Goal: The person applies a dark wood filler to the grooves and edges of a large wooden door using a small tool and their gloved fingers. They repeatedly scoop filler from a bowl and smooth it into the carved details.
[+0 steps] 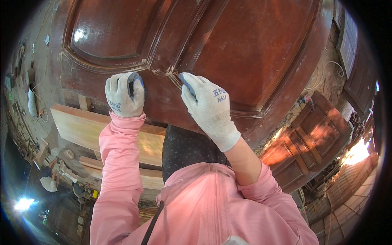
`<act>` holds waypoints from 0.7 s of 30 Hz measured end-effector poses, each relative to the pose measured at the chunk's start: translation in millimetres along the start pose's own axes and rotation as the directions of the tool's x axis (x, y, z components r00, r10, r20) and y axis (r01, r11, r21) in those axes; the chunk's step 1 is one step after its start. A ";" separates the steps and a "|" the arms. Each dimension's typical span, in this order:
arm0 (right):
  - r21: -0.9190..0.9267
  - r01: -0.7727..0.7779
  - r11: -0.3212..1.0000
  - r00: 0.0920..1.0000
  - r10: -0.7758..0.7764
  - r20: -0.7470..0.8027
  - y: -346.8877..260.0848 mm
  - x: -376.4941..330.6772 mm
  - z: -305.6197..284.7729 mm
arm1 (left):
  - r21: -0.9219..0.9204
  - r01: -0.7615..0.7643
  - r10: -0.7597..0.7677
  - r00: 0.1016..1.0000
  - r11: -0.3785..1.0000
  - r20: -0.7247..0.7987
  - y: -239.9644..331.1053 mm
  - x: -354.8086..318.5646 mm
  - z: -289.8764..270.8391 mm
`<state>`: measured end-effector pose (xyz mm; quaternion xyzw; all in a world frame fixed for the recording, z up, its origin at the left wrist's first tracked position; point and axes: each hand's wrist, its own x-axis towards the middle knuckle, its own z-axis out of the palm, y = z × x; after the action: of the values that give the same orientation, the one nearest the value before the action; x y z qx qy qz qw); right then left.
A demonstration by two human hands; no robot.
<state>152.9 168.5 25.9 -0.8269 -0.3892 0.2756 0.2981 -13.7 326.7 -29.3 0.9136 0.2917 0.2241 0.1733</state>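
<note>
Spread before you, the large reddish-brown varnished wooden panel door (253, 53) lies face up, its near edge close to your body; what carries it cannot be made out. The step in hand appears to be close handwork on its carved brown wooden moulding (176, 81), where paler streaks show between the two panels. Your white-and-blue-gloved right hand (206, 108) reaches this place: its fingers are bent and drawn together, the tips at the moulding, and you cannot tell here whether they pinch anything small. Your white-and-blue-gloved left hand (125, 96) is over the frame below the left panel, its fingers curled into a loose fist; what the curl may enclose is hidden. The next move, judged from this posture, calls for the right fingertips to follow the groove with even pressure while the left hand steadies the frame. To your left, a thick, pale wooden plank (77, 124) runs beside the near edge; to your right, well apart from both hands, is a second reddish-brown panelled door (286, 153).
</note>
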 end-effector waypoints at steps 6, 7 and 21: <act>-0.193 0.158 0.968 0.985 -0.142 0.093 -1.0 8.9 -18.3 | 0.004 0.000 0.000 1.000 1.000 -0.002 -0.4 -0.1 0.4; -0.212 0.155 0.965 0.984 -0.131 0.122 -1.1 10.0 -20.8 | -0.002 0.001 -0.001 1.000 1.000 0.000 -1.4 -0.8 0.6; 0.152 -0.181 0.972 0.981 0.167 0.101 5.1 8.1 -10.5 | 0.006 -0.001 0.001 1.000 1.000 0.000 0.6 0.0 -0.9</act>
<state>166.9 169.4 27.5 -0.8184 -0.3044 0.3669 0.3209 -13.9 326.4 -28.3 0.9144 0.2919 0.2230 0.1703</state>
